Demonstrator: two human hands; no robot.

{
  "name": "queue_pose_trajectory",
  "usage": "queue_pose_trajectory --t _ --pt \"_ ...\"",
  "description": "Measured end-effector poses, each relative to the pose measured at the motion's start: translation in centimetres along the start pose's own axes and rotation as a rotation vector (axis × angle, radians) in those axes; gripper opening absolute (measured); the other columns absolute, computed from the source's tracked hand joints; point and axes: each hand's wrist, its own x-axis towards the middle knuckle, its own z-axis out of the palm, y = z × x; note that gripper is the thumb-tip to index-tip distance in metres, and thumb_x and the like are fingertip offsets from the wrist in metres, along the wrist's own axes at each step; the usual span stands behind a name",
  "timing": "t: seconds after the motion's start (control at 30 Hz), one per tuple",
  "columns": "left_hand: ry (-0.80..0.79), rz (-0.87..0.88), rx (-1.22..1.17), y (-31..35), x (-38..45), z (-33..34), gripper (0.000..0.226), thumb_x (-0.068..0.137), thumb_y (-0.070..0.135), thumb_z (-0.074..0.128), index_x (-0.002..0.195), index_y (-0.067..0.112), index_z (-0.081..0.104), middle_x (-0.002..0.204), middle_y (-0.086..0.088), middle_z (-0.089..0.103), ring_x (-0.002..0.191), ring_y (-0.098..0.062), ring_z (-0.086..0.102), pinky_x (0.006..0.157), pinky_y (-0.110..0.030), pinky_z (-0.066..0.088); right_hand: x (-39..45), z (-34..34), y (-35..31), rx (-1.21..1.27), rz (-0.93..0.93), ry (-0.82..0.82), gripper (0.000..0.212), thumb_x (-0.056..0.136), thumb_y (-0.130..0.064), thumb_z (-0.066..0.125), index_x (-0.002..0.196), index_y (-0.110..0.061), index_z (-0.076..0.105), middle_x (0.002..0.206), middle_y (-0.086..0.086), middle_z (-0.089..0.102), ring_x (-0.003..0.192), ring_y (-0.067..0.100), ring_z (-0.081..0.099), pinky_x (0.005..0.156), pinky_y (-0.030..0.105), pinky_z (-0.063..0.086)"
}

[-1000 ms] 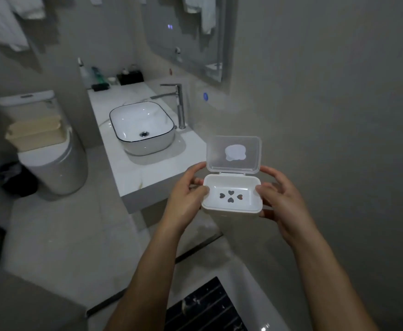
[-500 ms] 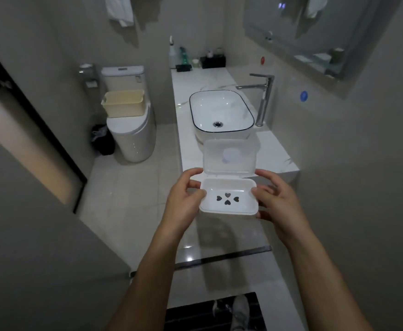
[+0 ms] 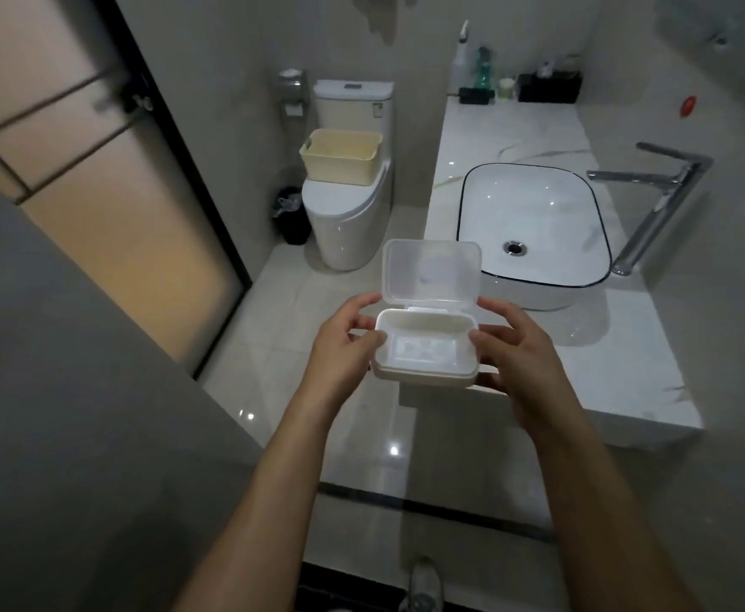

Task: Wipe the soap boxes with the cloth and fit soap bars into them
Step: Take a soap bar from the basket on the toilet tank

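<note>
Grey bathroom walls are surrounding a marble counter [image 3: 512,125] with a white basin [image 3: 534,227] and a chrome tap [image 3: 653,201]; a toilet [image 3: 348,223] with a yellow basket [image 3: 340,156] on its lid is standing further back, next to a frosted door [image 3: 97,214].

A person is holding a white soap box [image 3: 426,346] in the air, in front of the counter's near edge. Its clear lid [image 3: 431,273] is standing open at the back, and the tray inside is looking blurred, with no soap bar in it. The left hand [image 3: 340,346] is gripping the box's left end, thumb on the rim and fingers curled underneath. The right hand [image 3: 516,346] is gripping the right end the same way. No cloth is showing anywhere in view, and no soap bars either.

The step in hand seems to be carrying the open box to a spot for wiping. Doing it well probably means keeping the box level so the loose inner tray is not slipping out, setting it down on the counter or shifting it into one hand, and then fetching the cloth. Wiping should be reaching the corners and the inside of the lid before any soap goes in.
</note>
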Motion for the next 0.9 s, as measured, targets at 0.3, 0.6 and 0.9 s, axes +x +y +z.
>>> queue_pose_trajectory --t 0.3,0.6,0.9 --pt "0.086 -0.03 -0.02 0.3 7.1 -0.7 0.049 0.083 0.013 0.059 0.124 0.04 0.062 0.096 0.007 0.065 0.071 -0.002 0.064 0.059 -0.017 0.05 9.5 1.7 -2.0 -0.046 0.051 -0.151 0.049 0.092 -0.005 0.063 0.13 -0.035 0.057 0.115 0.004 0.067 0.089 0.021 0.073 0.064 0.033 0.061" --pt "0.045 -0.015 -0.01 -0.9 17.1 -2.8 0.051 0.083 0.012 0.058 0.122 0.044 0.062 0.086 0.015 0.067 0.071 -0.004 0.064 0.06 -0.018 0.051 17.9 4.8 -2.8 -0.056 0.076 -0.162 0.054 0.09 0.001 0.061 0.131 -0.034 0.058 0.114 0.011 0.067 0.085 0.021 0.074 0.067 0.036 0.062" --pt "-0.079 0.003 0.001 -2.7 33.6 -8.0 0.053 0.081 0.013 0.057 0.127 0.039 0.061 0.103 0.0 0.068 0.086 -0.017 0.067 0.064 -0.023 0.054 30.5 13.5 -3.3 -0.066 0.077 0.009 0.058 0.091 0.004 0.058 0.137 -0.032 0.055 0.111 0.011 0.064 0.09 0.024 0.07 0.058 0.027 0.058"
